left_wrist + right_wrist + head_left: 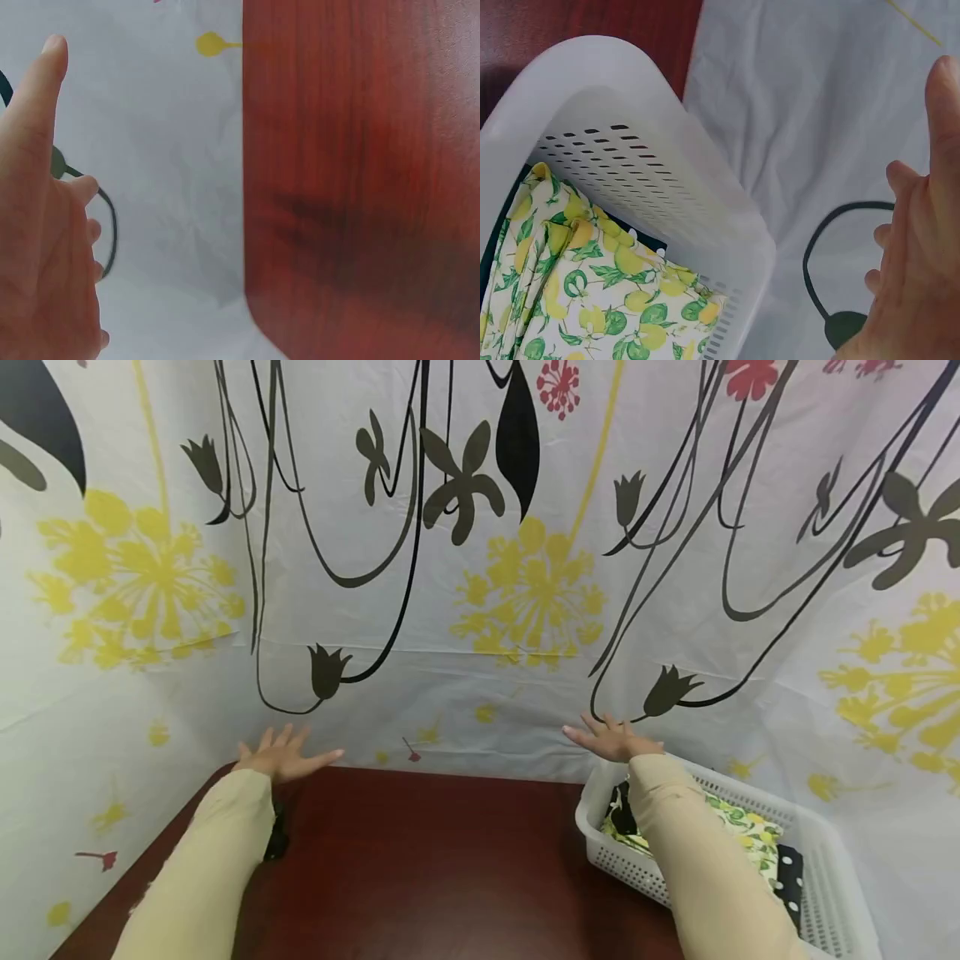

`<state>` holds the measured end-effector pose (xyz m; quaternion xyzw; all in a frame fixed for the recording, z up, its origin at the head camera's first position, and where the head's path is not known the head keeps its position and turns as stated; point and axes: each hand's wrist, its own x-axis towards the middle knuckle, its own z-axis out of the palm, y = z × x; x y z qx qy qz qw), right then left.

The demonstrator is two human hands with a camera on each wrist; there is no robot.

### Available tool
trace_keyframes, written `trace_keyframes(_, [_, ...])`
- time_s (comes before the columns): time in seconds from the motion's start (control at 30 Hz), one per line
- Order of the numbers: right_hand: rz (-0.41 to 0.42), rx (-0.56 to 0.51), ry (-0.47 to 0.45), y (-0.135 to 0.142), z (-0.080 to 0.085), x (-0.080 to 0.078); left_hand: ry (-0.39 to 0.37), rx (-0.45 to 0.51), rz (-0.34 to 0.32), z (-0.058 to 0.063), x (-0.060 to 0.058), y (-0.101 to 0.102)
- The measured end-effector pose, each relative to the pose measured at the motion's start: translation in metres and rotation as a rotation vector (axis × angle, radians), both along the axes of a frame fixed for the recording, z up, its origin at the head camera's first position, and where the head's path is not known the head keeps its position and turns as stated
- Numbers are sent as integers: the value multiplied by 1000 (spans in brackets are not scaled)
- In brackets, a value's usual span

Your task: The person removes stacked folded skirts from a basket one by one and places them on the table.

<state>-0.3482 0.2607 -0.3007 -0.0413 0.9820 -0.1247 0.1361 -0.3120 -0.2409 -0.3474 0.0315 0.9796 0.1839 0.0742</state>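
Both arms reach forward in the head view with fingers spread. The left hand hovers near the table's far left corner and holds nothing; its thumb points up in the left wrist view. Over the far end of a white plastic basket is the right hand, likewise bare of any object. Inside the basket lies folded cloth with a lemon-and-leaf print. Beside it is black cloth with white dots. The right forearm hides part of the basket's contents.
The dark red wooden table spreads below the hands. A white curtain printed with flowers hangs along its back and sides. A small black object shows beside the left sleeve.
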Motion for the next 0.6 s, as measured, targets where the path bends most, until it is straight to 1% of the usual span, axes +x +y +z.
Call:
trace_keyframes(0.1, [24,-58,-18,6,8,1,-14,-23,-10,13,1,6])
trace_keyframes(0.2, [74,-95,8,14,19,1,9,-51,-51,25,-8,16])
trace_keyframes(0.27, [118,-118,30,19,28,2,27,-53,-83,33,-14,23])
trace_keyframes(0.37, [181,-154,64,25,41,5,64,0,-135,45,-21,34])
trace_keyframes(0.43, [203,-173,87,31,49,8,80,58,-169,51,-25,41])
trace_keyframes(0.5, [211,-169,115,38,56,12,105,112,-198,59,-27,49])
trace_keyframes(0.6, [195,-167,121,51,66,18,148,156,-229,68,-30,62])
